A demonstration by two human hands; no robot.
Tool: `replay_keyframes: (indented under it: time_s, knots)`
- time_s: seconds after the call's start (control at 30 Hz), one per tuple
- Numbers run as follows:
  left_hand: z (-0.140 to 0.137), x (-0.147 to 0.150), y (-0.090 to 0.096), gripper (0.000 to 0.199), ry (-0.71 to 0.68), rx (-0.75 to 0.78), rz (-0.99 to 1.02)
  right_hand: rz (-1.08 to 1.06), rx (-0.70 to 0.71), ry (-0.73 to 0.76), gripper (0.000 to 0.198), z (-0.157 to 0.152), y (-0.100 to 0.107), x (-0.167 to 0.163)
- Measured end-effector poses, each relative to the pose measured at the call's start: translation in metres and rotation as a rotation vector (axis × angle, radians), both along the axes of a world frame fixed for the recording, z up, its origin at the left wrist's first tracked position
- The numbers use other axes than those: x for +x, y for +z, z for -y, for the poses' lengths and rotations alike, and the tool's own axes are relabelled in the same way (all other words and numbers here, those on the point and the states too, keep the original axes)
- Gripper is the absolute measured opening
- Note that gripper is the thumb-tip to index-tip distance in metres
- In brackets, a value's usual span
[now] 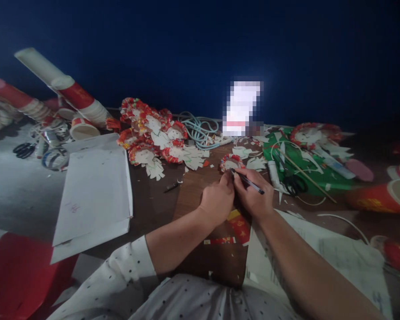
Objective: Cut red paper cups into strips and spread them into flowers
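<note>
In the middle of the brown table, my right hand [257, 192] is closed around a pen [252, 183], its tip at the lower edge of a small white paper cutout [231, 163] rimmed in red. My left hand [218, 198] has its fingers curled together at that same edge, gripping the cutout; the fingertips are partly hidden. Similar red-rimmed paper figures [153, 126] with hand-shaped white tails lie piled to the left. Loose white hand-shaped cutouts [256, 163] rest just beyond my right hand. Below my wrists is a red and yellow paper piece [239, 226].
A white folder or flat box [95, 195] lies left, beside a black pen-like item [171, 187]. A pale blue cord [200, 129] coils at the back near a bright blurred screen [242, 106]. Black scissors [295, 183] sit by a green sheet [315, 184]; red paper cups [380, 195] stand right.
</note>
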State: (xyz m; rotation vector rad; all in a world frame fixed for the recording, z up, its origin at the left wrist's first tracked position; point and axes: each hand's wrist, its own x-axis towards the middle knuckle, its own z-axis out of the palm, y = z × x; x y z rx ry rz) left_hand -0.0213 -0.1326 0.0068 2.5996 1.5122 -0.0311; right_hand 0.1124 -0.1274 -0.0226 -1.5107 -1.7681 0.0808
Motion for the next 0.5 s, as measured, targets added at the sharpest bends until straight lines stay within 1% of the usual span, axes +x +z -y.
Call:
replay_keyframes:
  time_s: [0.1, 0.3, 0.5]
  knots:
    - [-0.0002, -0.0001, -0.0002, 0.046, 0.000, 0.001, -0.003, 0.001, 0.003, 0.001, 0.020, -0.0005, 0.0007, -0.0002]
    - [-0.0003, 0.0003, -0.0011, 0.044, 0.007, -0.005, 0.000, -0.039, -0.003, 0.064, 0.020, -0.0014, 0.0025, -0.0013]
    - [-0.0002, 0.0001, -0.0003, 0.045, 0.005, -0.011, -0.005, -0.022, 0.009, 0.023, 0.020, -0.0013, 0.0015, -0.0010]
